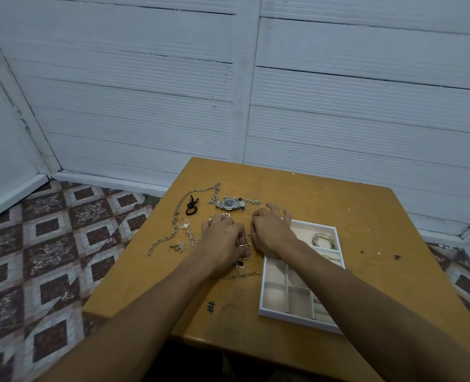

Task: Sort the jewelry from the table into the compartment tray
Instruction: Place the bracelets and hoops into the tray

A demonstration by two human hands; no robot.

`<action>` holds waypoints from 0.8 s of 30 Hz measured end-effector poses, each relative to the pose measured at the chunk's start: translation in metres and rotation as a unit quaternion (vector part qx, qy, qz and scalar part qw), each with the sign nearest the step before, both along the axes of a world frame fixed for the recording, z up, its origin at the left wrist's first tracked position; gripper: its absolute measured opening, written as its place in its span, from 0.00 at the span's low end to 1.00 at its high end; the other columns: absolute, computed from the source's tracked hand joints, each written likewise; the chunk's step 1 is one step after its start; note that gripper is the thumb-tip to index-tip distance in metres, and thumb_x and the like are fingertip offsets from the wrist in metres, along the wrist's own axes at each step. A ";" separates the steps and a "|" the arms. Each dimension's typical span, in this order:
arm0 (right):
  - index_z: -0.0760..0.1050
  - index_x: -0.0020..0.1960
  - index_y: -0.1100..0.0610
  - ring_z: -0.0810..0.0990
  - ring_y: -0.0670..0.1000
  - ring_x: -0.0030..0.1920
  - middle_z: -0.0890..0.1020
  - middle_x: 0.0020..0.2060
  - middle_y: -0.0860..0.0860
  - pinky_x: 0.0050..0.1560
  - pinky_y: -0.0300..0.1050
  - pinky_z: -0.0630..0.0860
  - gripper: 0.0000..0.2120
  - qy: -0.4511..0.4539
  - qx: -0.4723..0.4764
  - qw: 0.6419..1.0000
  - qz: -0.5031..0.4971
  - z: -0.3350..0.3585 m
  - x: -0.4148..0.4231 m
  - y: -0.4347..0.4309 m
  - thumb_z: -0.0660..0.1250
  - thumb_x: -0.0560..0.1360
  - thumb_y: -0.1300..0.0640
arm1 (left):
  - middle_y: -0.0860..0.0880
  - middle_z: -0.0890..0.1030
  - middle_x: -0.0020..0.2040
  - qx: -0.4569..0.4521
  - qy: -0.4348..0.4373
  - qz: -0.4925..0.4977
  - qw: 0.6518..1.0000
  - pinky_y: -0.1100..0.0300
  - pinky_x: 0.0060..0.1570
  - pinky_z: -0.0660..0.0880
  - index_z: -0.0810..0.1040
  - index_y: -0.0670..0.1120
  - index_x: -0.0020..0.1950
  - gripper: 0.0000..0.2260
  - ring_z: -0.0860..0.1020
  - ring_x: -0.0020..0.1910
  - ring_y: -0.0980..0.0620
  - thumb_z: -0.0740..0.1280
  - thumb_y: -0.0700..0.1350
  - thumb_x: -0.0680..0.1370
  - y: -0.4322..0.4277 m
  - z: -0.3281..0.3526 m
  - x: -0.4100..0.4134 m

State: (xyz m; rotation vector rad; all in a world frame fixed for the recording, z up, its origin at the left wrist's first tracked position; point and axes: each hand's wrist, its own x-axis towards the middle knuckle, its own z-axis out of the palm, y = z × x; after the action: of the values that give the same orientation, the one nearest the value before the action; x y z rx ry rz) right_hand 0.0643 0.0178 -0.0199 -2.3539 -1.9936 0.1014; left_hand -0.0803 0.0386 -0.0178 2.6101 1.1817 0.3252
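My left hand (pixel 222 238) lies knuckles-up on the table, its fingers curled, and its thumb side pinches a small silver looped piece (pixel 245 244). Just right of it my right hand (pixel 272 232) hovers palm down with loosely spread fingers over the far left corner of the white compartment tray (pixel 264 307). Silver bangles (pixel 323 239) lie in the tray's far compartment. A silver watch (pixel 229 204), a long chain (pixel 177 216), a black hair tie (pixel 191 208) and small earrings (pixel 185 224) lie beyond and left of my hands. A thin chain bracelet (pixel 239 275) lies under my left wrist.
The orange table (pixel 352 216) stands against a white panelled wall, with its left edge dropping to a patterned tile floor (pixel 49 257). A black mark (pixel 211 307) is drawn near the table's front. Several tray compartments near me hold nothing.
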 end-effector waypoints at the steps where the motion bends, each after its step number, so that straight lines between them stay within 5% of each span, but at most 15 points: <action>1: 0.77 0.55 0.56 0.51 0.57 0.75 0.70 0.67 0.51 0.71 0.67 0.47 0.11 -0.002 -0.001 1.000 0.001 0.000 0.000 0.000 0.59 0.77 0.59 | 0.53 0.73 0.51 0.000 -0.002 0.000 1.000 0.53 0.54 0.62 0.76 0.52 0.48 0.10 0.64 0.59 0.51 0.70 0.56 0.72 0.000 0.000 0.000; 10: 0.73 0.56 0.59 0.60 0.56 0.70 0.73 0.62 0.55 0.66 0.60 0.57 0.11 -0.011 0.008 1.000 0.006 0.007 -0.001 -0.004 0.57 0.78 0.55 | 0.57 0.78 0.39 -0.031 -0.072 0.015 0.997 0.53 0.53 0.63 0.74 0.53 0.40 0.09 0.70 0.51 0.54 0.72 0.54 0.72 0.003 0.005 -0.005; 18: 0.68 0.51 0.56 0.68 0.55 0.55 0.79 0.44 0.55 0.52 0.53 0.60 0.05 0.043 0.052 0.998 -0.001 0.013 0.005 -0.002 0.57 0.76 0.63 | 0.56 0.80 0.35 -0.065 -0.116 0.037 0.990 0.48 0.51 0.75 0.77 0.51 0.38 0.07 0.77 0.40 0.54 0.72 0.51 0.72 0.009 0.008 -0.014; 24: 0.73 0.53 0.52 0.68 0.52 0.58 0.81 0.48 0.50 0.53 0.50 0.58 0.08 0.103 0.087 0.991 0.004 0.032 0.020 -0.011 0.55 0.81 0.56 | 0.55 0.81 0.38 -0.074 -0.105 0.039 0.991 0.55 0.45 0.78 0.81 0.52 0.42 0.05 0.78 0.40 0.56 0.72 0.53 0.73 0.010 0.013 -0.016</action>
State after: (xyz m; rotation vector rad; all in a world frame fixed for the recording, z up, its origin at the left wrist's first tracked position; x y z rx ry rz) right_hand 0.0843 0.0064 0.0118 -2.1338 -1.8354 0.1568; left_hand -0.0966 0.0489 -0.0046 2.3429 1.1888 0.4947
